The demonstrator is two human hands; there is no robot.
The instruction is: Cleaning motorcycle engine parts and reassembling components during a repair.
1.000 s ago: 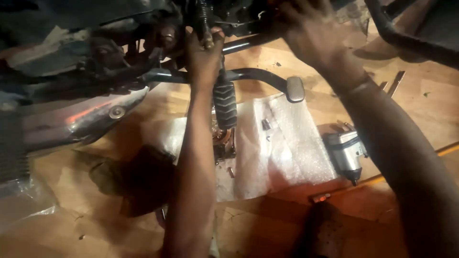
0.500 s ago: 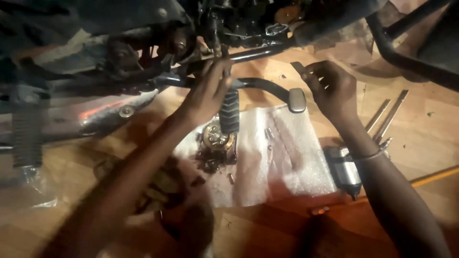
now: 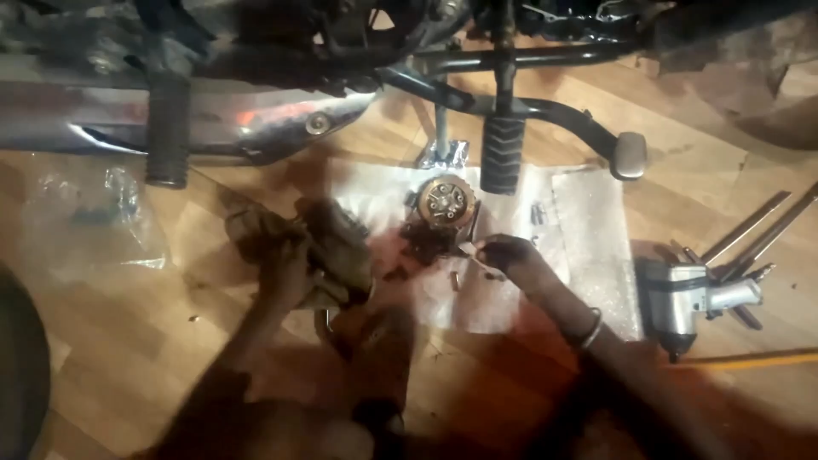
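brown, grimy rag [image 3: 328, 247] is clutched by the left hand [image 3: 285, 268]; a small metal part [image 3: 467, 248] is pinched by the right hand [image 3: 504, 254] beside the round clutch assembly [image 3: 446, 203] on white plastic sheet [image 3: 588, 247].

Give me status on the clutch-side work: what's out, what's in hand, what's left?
Done: a round clutch-like part is off the motorcycle and lies on the white sheet with loose small bolts. In hand: the left hand grips a dirty rag; the right hand pinches at small pieces beside the part. Left: nothing refitted; the impact wrench lies unused.
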